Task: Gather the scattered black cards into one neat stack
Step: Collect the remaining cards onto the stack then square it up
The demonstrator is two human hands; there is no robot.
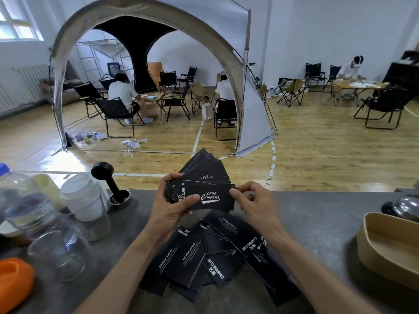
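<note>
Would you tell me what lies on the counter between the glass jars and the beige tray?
In the head view, loose black cards lie scattered there, between jars and tray.

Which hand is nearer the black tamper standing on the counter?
Left. The left hand grips the fanned cards just right of the tamper; the right hand pinches the cards' far end, farther away.

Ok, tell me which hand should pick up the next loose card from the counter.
Probably the right hand. It only pinches the end of the front card, so it can let go. The left hand grips the fanned bundle of cards and has to keep holding it. The loose cards lie on the counter just below both hands.
</note>
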